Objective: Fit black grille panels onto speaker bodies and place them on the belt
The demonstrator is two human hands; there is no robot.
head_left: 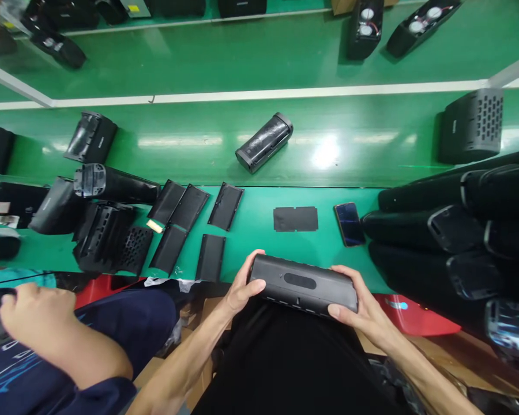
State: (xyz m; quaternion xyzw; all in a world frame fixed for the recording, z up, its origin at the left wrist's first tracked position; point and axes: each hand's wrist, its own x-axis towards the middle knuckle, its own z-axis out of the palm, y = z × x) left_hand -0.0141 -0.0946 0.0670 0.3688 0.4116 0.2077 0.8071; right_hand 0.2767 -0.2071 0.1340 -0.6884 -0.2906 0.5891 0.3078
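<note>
A long black speaker (305, 282) with an oval inset on its upper face lies across my lap side of the bench, held level at both ends. My left hand (246, 285) grips its left end, thumb on top and fingers behind. Around the right end wraps my right hand (357, 297) in the same way. Just beyond the speaker, a thin black notched sheet (296, 219) rests flat on the green bench. Several flat black panels, one of them a panel (211, 257) close to my left hand, lie to the left.
A phone (349, 224) lies right of the sheet, beside a stack of dark speakers (424, 230). Another black speaker (264, 142) sits on the green conveyor (190, 144). More housings (106, 236) crowd the left, where a co-worker's arm (64, 334) reaches in.
</note>
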